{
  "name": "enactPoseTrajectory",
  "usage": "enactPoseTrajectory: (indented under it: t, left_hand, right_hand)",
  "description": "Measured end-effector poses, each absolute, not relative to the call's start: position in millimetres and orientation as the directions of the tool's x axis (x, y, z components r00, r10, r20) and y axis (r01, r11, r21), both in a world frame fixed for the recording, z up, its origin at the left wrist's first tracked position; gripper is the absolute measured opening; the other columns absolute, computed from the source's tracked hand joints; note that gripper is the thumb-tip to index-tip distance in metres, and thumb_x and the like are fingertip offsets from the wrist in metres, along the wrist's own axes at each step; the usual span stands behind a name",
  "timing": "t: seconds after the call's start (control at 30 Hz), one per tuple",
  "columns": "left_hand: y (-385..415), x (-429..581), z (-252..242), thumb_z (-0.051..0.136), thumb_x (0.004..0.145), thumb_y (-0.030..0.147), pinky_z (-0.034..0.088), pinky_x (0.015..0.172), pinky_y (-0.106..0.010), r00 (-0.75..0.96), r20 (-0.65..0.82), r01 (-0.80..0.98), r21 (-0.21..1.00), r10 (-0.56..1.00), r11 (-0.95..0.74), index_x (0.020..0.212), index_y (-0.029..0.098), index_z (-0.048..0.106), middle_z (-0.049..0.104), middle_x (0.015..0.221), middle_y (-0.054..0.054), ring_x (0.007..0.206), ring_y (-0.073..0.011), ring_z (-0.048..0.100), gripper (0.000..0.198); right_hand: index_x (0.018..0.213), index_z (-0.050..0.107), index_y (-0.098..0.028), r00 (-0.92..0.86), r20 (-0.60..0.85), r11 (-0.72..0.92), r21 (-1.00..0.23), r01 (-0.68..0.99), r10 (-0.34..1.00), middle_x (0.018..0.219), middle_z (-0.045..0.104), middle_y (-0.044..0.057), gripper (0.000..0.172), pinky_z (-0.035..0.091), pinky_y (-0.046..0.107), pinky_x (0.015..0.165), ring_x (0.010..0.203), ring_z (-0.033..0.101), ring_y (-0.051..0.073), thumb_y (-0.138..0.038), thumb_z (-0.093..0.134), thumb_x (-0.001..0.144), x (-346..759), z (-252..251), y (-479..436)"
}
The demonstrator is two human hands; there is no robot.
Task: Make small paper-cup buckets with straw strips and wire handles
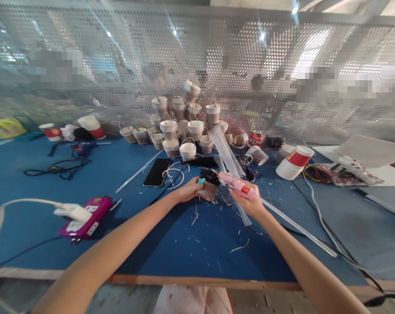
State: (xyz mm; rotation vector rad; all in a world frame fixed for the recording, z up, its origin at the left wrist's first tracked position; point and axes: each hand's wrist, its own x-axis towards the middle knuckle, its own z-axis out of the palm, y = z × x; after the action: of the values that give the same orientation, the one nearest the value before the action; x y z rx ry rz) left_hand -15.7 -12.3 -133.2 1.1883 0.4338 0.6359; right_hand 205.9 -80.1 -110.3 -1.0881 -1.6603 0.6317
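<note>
My left hand (191, 190) is closed round a small greyish-brown bucket (208, 191), with a glossy black part (209, 175) at its top; whether that is a lining or a separate piece I cannot tell. In my right hand (250, 203) is a pink hot glue gun (239, 185), its nozzle end close to the black part. A long clear glue stick (298, 226) juts from the back of the gun. Beneath and behind my right hand lies a bundle of clear glue sticks (226, 150). Loose white rings (176, 175) lie left of the bucket.
Small handled buckets (169, 129) are stacked at the back. A black phone (157, 172) lies left of centre, and a purple power strip (88, 217) at front left. Stacked paper cups (294, 162) and a red can (255, 138) stand right. Cables cross the blue table (184, 253).
</note>
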Motion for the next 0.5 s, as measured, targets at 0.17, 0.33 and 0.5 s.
enactPoseTrajectory:
  t: [0.17,0.33,0.5]
  left_hand:
    - [-11.9,-16.0,-133.5,0.077,0.055,0.060,0.056,0.061,-0.030,0.745,0.024,-0.235,0.944,0.666,0.229,0.104,0.007,0.062,0.072,0.085,-0.016,0.069,-0.0231,0.070,0.074]
    - [-10.9,-17.1,-134.5,0.073,0.057,0.062,0.055,0.061,-0.029,0.756,0.026,-0.223,0.950,0.654,0.219,0.104,0.005,0.062,0.071,0.084,-0.017,0.071,-0.0237,0.070,0.074]
    - [-10.8,-17.6,-135.4,0.073,0.058,0.063,0.055,0.063,-0.031,0.753,0.031,-0.233,0.947,0.657,0.222,0.107,0.006,0.061,0.071,0.080,-0.015,0.069,-0.0234,0.069,0.076]
  right_hand:
    - [0.068,0.060,-0.016,-0.089,0.466,0.467,-0.818,0.336,0.880,0.060,0.056,0.003,0.020,0.040,0.027,0.051,0.053,0.047,0.013,-0.035,0.060,0.075,207.7,-108.2,-83.7]
    - [0.069,0.062,-0.016,-0.095,0.434,0.440,-0.835,0.329,0.896,0.059,0.057,0.003,0.023,0.041,0.027,0.051,0.052,0.047,0.013,-0.039,0.061,0.075,210.4,-110.3,-83.9]
    - [0.064,0.062,-0.017,-0.145,0.404,0.429,-0.837,0.341,0.903,0.056,0.055,0.002,0.025,0.042,0.028,0.052,0.052,0.049,0.014,-0.040,0.062,0.073,211.0,-109.2,-84.0]
